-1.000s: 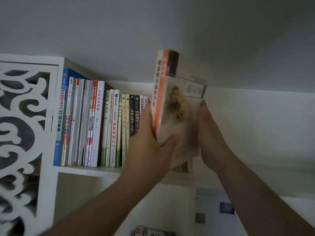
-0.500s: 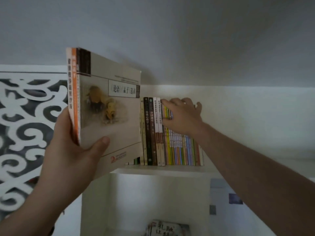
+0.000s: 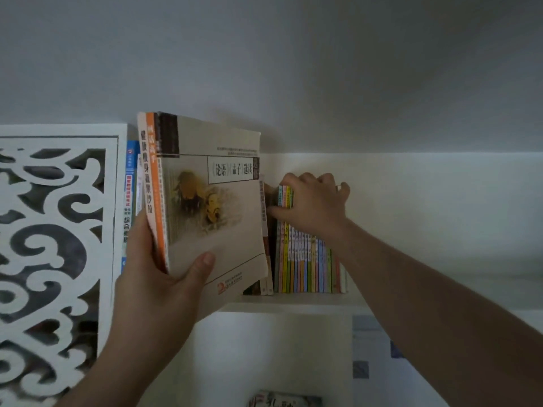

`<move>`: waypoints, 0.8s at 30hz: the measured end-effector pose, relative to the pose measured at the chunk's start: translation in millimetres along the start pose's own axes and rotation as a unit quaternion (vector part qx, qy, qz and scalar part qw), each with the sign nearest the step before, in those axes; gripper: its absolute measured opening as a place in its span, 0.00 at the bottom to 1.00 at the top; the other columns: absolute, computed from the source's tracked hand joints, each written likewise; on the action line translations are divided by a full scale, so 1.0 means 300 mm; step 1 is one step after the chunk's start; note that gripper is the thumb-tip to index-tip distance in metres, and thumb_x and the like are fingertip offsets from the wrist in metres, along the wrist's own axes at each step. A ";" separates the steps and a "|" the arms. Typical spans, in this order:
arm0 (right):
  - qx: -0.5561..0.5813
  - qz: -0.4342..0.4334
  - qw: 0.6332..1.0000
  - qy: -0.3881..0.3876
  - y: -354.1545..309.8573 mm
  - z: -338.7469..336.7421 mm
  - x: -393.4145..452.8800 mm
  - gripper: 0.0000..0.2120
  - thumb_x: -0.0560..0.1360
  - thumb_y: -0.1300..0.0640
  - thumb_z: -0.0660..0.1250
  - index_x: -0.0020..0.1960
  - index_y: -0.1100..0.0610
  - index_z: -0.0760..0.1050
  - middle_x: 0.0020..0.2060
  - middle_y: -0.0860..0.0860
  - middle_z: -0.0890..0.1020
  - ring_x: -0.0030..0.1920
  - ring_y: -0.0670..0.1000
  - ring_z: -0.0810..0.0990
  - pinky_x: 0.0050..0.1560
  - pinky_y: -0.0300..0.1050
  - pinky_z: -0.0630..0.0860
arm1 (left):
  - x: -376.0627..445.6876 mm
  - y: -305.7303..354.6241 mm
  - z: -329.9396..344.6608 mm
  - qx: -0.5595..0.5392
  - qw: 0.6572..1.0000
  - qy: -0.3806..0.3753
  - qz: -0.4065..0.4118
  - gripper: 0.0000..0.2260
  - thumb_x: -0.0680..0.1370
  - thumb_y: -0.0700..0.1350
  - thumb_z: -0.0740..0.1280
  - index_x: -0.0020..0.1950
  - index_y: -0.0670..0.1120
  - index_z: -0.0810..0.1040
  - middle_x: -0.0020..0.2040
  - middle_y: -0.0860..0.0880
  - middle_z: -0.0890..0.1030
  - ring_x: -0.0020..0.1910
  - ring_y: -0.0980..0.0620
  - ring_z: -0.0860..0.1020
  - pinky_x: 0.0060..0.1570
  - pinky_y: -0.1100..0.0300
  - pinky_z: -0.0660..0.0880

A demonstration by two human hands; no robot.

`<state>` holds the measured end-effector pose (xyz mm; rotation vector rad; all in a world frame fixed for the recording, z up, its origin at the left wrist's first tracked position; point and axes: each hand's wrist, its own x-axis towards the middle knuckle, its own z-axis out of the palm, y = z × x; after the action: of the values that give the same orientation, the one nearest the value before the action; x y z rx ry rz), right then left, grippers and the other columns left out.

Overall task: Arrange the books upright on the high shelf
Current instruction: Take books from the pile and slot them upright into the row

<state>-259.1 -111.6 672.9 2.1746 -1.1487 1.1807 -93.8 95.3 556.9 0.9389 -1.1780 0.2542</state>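
Beige-covered stack of books (image 3: 211, 207): your left hand (image 3: 155, 289) clamps its lower spine corner, holding it upright, slightly tilted, in front of the high shelf (image 3: 293, 301). Thin coloured books (image 3: 305, 259): standing on that shelf, tops gripped by your right hand (image 3: 314, 204). Blue book (image 3: 130, 183): upright beside the white fretwork panel (image 3: 53, 259).
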 end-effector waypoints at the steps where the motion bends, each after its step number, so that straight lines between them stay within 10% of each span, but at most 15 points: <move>1: -0.001 0.004 1.000 0.010 0.003 0.001 0.000 0.26 0.68 0.26 0.65 0.60 0.38 0.70 0.57 0.46 0.79 0.65 0.60 0.71 0.66 0.69 0.61 | -0.003 -0.001 0.015 -0.003 1.000 0.004 0.001 0.33 0.75 0.40 0.76 0.75 0.59 0.68 0.61 0.68 0.78 0.58 0.69 0.78 0.47 0.62 0.77; 13: -0.021 0.002 0.999 0.042 0.078 0.007 -0.027 0.26 0.73 0.31 0.64 0.71 0.30 0.68 0.63 0.43 0.76 0.65 0.57 0.69 0.62 0.63 0.61 | -0.010 0.010 0.262 0.012 1.000 0.007 -0.002 0.39 0.79 0.41 0.73 0.81 0.63 0.56 0.62 0.73 0.73 0.52 0.82 0.73 0.42 0.77 0.76; 20: 0.013 0.019 0.999 0.037 0.167 -0.020 -0.020 0.29 0.69 0.30 0.65 0.69 0.31 0.69 0.64 0.43 0.76 0.66 0.58 0.70 0.63 0.63 0.61 | -0.020 0.021 0.330 0.016 0.998 0.054 0.007 0.42 0.79 0.41 0.73 0.82 0.65 0.52 0.77 0.63 0.66 0.69 0.64 0.72 0.57 0.44 0.83; 24: 0.040 0.013 0.999 0.033 0.205 -0.027 -0.024 0.28 0.68 0.31 0.65 0.68 0.31 0.70 0.62 0.42 0.77 0.66 0.59 0.70 0.64 0.64 0.60 | -0.024 0.018 0.361 0.035 0.996 0.070 0.030 0.42 0.79 0.40 0.73 0.82 0.63 0.53 0.77 0.64 0.66 0.72 0.61 0.71 0.59 0.44 0.82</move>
<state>-315.4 -138.3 669.8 2.1663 -1.1240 1.3212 -172.8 21.0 560.7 0.9317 -1.0738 0.4051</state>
